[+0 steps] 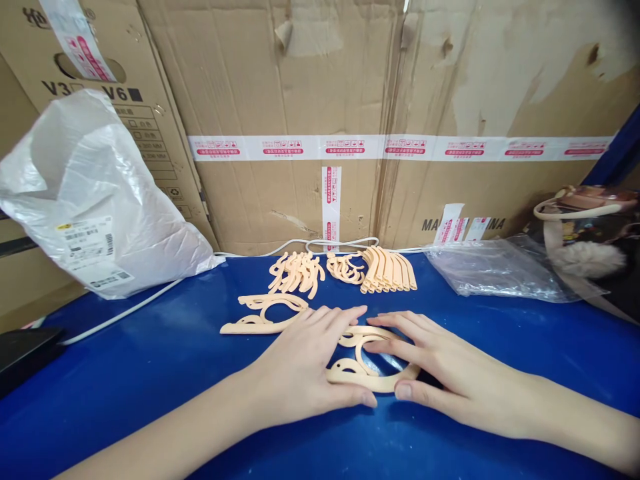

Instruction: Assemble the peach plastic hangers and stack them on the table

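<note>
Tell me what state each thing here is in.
Cream curved plastic-looking assembly: flat, partly covered by left hand and right hand.
Second cream curved assembly: flat.
Loose cream curved parts: grouped in piles.
White plastic mailing bag: bulging.
Clear plastic bag: crumpled.
Brown cardboard boxes: taped.

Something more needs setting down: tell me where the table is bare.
Bare table lies between left forearm and white bag, between the two forearms, and between right forearm and clear bag. Crowded: around left hand and right hand, and behind them, among the beige pieces.
</note>
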`<action>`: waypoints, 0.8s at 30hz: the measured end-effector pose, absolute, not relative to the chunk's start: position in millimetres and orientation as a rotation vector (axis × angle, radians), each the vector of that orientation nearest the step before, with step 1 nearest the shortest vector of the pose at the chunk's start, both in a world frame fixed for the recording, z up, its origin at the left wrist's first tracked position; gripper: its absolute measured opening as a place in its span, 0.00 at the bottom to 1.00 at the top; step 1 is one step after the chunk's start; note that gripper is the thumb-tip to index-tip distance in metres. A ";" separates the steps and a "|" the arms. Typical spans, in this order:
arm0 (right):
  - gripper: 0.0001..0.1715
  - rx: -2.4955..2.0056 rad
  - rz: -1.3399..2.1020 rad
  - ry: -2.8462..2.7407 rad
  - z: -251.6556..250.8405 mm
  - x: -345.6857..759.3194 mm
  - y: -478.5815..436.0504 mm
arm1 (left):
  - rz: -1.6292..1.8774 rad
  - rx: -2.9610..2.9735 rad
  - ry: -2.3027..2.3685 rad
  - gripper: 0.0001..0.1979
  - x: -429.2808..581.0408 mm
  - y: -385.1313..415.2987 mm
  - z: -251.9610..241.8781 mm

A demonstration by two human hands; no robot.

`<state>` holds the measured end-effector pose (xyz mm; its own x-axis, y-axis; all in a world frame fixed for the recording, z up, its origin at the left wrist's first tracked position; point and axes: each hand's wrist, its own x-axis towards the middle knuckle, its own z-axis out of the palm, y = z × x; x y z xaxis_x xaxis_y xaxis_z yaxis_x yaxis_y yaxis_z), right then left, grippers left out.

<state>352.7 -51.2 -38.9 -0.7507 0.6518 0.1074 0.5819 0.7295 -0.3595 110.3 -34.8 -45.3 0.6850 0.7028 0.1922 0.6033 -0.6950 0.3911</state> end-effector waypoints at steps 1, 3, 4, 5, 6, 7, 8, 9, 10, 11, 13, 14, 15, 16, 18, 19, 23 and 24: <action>0.27 -0.979 0.459 -2.705 -38.9 352.5 -51.0 | 0.479 2.609 1.023 0.42 110.0 -34.4 -45.2; 0.27 -0.977 0.458 -2.706 -39.0 352.6 -50.6 | 0.472 2.621 0.978 0.39 108.3 -33.5 -44.8; 0.27 -0.975 0.455 -2.709 -39.1 353.1 -50.3 | 0.473 2.621 0.958 0.38 107.4 -33.0 -44.5; 0.27 -0.977 0.453 -2.706 -39.0 353.7 -50.1 | 0.477 2.618 0.940 0.37 106.8 -32.8 -44.3; 0.26 -0.978 0.454 -2.697 -38.8 354.6 -49.8 | 0.479 2.613 0.924 0.35 106.5 -33.0 -44.0; 0.26 -0.980 0.457 -2.682 -38.5 355.8 -49.4 | 0.474 2.608 0.915 0.34 106.9 -33.5 -43.5; 0.25 -0.984 0.459 -2.656 -38.2 357.1 -48.9 | 0.459 2.608 0.917 0.32 107.7 -34.4 -42.5; 0.24 -0.992 0.456 -2.619 -37.8 358.6 -48.2 | 0.439 2.615 0.932 0.31 108.7 -35.4 -40.8; 0.23 -1.007 0.446 -2.567 -37.5 360.3 -47.2 | 0.413 2.628 0.956 0.30 109.8 -36.5 -38.2; 0.22 -1.024 0.427 -2.504 -37.2 362.1 -45.9 | 0.391 2.646 0.987 0.31 110.3 -37.4 -34.6; 0.20 -1.062 0.383 -2.374 -37.1 365.6 -42.3 | 0.366 2.684 1.050 0.32 108.1 -37.2 -24.7; 0.20 -1.077 0.366 -2.322 -37.3 367.3 -40.0 | 0.368 2.698 1.077 0.32 104.6 -35.8 -18.7; 0.19 -1.086 0.357 -2.291 -37.8 368.8 -37.6 | 0.374 2.705 1.105 0.31 99.1 -33.3 -12.4; 0.19 -1.085 0.354 -2.283 -38.6 370.0 -35.0 | 0.385 2.711 1.132 0.30 91.5 -29.7 -6.1; 0.18 -1.070 0.369 -2.325 -41.1 371.5 -30.3 | 0.385 2.705 1.176 0.29 71.4 -19.9 4.5; 0.17 -1.058 0.383 -2.363 -42.8 371.7 -28.5 | 0.387 2.685 1.194 0.29 59.8 -14.3 8.4; 0.17 -1.047 0.447 -2.491 -49.5 369.1 -25.3 | 0.285 2.537 1.415 0.31 17.2 4.6 13.0; 0.18 -1.045 0.456 -2.509 -50.7 368.1 -25.4 | 0.268 2.509 1.468 0.31 10.3 7.2 12.3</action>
<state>368.1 -25.4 -50.7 -0.6494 0.7274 0.2218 0.6029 0.6702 -0.4328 10.3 7.2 12.3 0.4836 0.8741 0.0453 0.8336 -0.4757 0.2807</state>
